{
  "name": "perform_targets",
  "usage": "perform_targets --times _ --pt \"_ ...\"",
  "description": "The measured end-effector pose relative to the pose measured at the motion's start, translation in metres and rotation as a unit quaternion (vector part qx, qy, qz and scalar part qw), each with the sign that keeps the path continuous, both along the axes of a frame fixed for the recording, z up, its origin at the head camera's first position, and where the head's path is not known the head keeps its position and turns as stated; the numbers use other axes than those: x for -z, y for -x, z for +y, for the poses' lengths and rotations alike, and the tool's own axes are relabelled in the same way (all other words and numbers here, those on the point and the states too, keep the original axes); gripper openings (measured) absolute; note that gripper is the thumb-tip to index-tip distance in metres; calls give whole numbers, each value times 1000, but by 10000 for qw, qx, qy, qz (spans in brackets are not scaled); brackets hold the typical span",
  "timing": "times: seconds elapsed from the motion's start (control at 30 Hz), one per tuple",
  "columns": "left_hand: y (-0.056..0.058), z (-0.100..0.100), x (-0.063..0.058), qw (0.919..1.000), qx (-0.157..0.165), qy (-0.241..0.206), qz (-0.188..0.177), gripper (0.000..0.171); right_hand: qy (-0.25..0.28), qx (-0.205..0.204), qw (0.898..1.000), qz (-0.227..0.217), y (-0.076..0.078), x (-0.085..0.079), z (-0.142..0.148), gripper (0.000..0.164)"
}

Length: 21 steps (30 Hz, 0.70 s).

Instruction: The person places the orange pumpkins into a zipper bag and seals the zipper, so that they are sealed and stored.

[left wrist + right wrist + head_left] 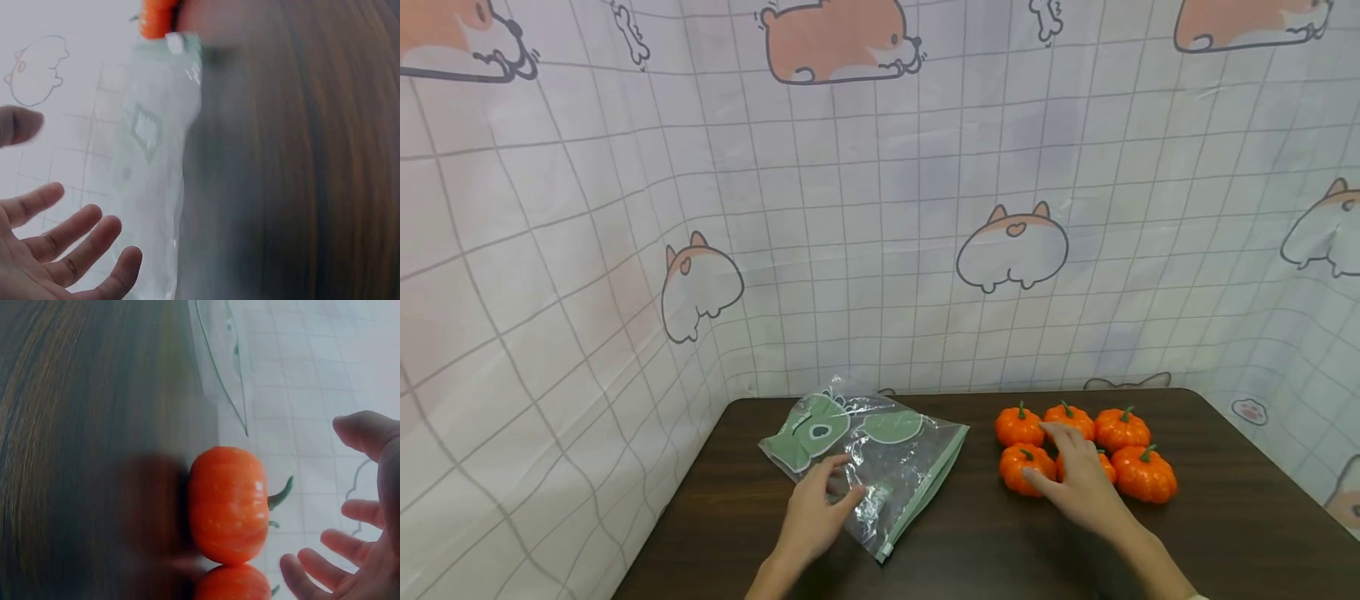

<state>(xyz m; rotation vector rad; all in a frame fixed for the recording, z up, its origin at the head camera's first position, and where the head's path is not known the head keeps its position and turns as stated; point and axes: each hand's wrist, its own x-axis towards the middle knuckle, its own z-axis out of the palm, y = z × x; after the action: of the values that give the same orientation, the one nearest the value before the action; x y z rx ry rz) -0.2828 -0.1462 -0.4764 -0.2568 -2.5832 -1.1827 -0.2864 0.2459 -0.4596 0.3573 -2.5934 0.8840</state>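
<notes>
A clear zip bag with green frog-like prints lies flat on the dark table, its green slider edge toward the right. My left hand hovers over the bag's near left part, fingers spread and holding nothing; the left wrist view shows the same hand apart from the bag. Several small orange pumpkins with green stems stand in two rows to the right. Above the front row is my right hand, fingers loosely extended, partly hiding the middle pumpkins. In the right wrist view, a pumpkin stands apart from the hand.
The dark wooden table runs to a white grid-patterned cloth with cartoon dogs, which hangs behind and along both sides. A strip of tabletop separates the bag from the pumpkins.
</notes>
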Motion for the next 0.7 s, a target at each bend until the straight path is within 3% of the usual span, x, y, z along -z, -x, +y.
perform_targets --times 0.1,0.23,0.7 --pt "1 3 1 9992 166 -341 -88 43 12 13 9999 -105 3 2 -3 73" --pt "0 9 2 9985 278 -449 -163 33 -21 90 9995 -295 5 4 -5 73" --pt "-6 29 6 9990 306 168 -263 22 -614 396 9949 -700 14 10 -16 73"
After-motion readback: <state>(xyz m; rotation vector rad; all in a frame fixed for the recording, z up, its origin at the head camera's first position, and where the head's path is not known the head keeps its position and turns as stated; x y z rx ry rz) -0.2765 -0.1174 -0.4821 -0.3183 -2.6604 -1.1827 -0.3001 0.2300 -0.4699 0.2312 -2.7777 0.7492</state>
